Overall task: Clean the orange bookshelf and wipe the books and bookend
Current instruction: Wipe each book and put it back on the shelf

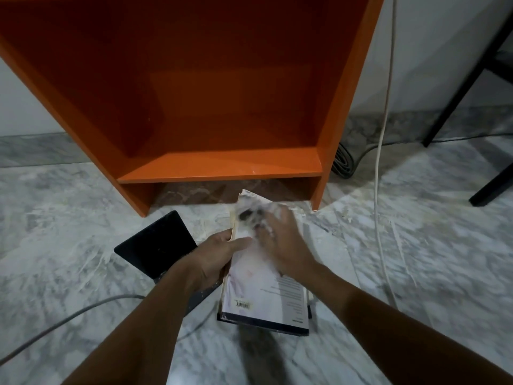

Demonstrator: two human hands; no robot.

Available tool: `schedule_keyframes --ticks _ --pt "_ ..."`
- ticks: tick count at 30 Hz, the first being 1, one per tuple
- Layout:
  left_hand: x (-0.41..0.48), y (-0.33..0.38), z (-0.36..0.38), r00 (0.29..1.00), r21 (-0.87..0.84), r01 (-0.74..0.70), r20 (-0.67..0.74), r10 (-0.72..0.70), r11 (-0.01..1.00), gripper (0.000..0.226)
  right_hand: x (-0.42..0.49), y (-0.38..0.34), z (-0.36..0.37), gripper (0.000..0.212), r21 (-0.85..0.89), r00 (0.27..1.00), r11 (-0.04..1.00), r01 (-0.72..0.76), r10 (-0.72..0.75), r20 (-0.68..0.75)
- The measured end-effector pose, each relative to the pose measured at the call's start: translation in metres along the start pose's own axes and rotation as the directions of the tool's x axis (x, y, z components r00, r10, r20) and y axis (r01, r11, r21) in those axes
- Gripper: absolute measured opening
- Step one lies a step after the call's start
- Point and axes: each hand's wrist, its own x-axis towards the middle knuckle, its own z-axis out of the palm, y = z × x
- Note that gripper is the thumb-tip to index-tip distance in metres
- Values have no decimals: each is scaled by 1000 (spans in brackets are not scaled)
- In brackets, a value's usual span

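Looking down at a grey marble floor, two bare forearms are seen reaching forward from the near edge. A pale paperback book (263,284) is held up off the floor in the centre, back cover upward, with a barcode at its near left corner. It is gripped along its left edge by the left hand (219,257): the thumb is laid across the cover and the fingers are curled underneath. A whitish cloth (249,215) with dark smudges is pressed onto the far end of the cover by the right hand (283,240), whose fingers are extended and slightly apart; the cloth and fingertips are blurred. A dark-covered book (266,326) is seen under the paperback's near end. A black metal bookend (155,243) is lying on the floor just left of the left hand. The orange bookshelf (222,79) stands beyond, against a white wall. A white cable (377,173) hangs at the right, near a black furniture leg (458,101).
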Motion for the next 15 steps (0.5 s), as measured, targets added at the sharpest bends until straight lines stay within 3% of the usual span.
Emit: schedule_keyframes --ticks 2,5,8,10,12,13,15 --pt "-2 0 1 1000 4 -10 15 9 1000 23 12 -7 9 42 -40 986 986 163 -162 39" --pt "-4 -2 -1 1000 -7 3 20 -3 1000 26 34 4 13 42 -88 987 988 127 -135 -90" --pt "-7 -1 -5 1000 -3 19 23 -19 1000 26 44 39 10 39 -154 971 977 -147 113 -211" --pt "-9 0 -8 1000 12 21 19 -21 1000 26 42 67 1 45 -101 882 904 -415 373 -288" --pt "-9 1 -11 1000 32 12 8 -12 999 27 28 77 -6 51 -10 789 833 -554 520 -328" --pt "-8 1 -12 1000 36 8 -5 -8 999 28 17 73 -5 51 14 795 847 -531 504 -338" --pt "-8 3 -9 1000 54 6 -21 -5 999 25 -8 44 4 43 23 888 944 -330 318 -332"
